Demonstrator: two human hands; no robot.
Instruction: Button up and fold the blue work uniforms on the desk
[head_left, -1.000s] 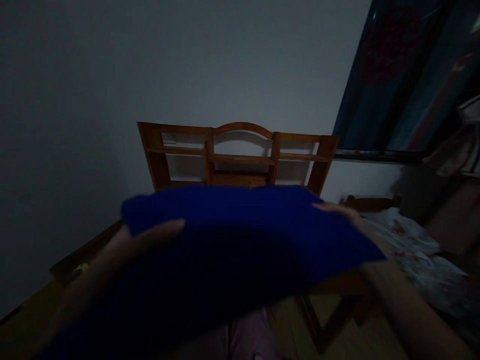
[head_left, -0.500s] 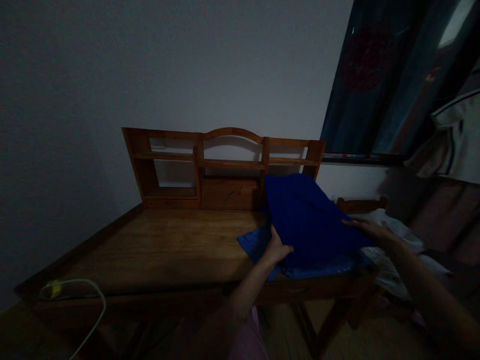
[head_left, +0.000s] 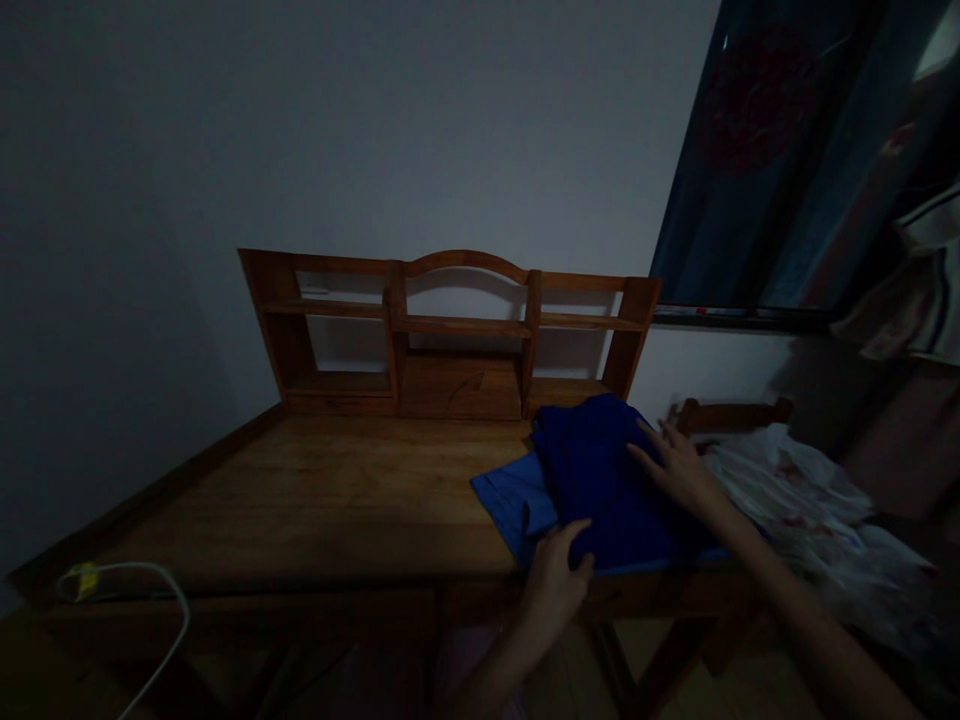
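A dark blue cloth (head_left: pixel 600 475), folded and slightly rumpled, lies at the right end of the wooden desk (head_left: pixel 360 480). Beneath it, a lighter blue cloth or sheet (head_left: pixel 514 490) sticks out on the left. My left hand (head_left: pixel 559 575) is open at the cloth's front left corner, thumb and fingers apart. Over the cloth's right side, my right hand (head_left: pixel 679 465) is open with spread fingers. Whether its fingertips touch the fabric, I cannot tell.
A wooden shelf unit (head_left: pixel 465 325) stands along the back of the desk. A white cable (head_left: pixel 161 570) with a yellow tag hangs over the front left edge. White plastic bags (head_left: pixel 795 480) sit on the right by a wooden chair back (head_left: pixel 735 413). Clothes (head_left: pixel 919 290) hang at far right.
The dark blue cloth, lifted and held in both hands before, now lies flat on the desk. Both hands have let go; the left moved nearer, the right moved left over the cloth.
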